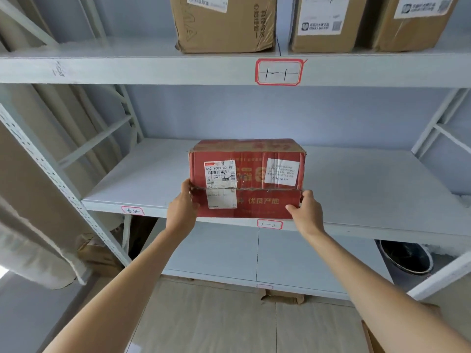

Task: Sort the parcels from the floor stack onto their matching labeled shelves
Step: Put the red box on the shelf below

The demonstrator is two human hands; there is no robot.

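A red cardboard parcel (257, 174) with two white shipping labels rests at the front edge of the middle shelf (369, 189), just above the tag marked 1-2 (269, 224). My left hand (182, 208) grips its lower left corner. My right hand (305, 212) holds its lower right corner. The shelf above carries the tag 1-1 (279, 72) and three brown parcels (224, 24).
Grey metal shelf uprights (58, 179) stand at left and right. A dark round bin (405, 258) sits on the lower shelf at right. Brown cardboard (283, 298) lies on the tiled floor under the rack, and a box corner (372, 337) shows at bottom right.
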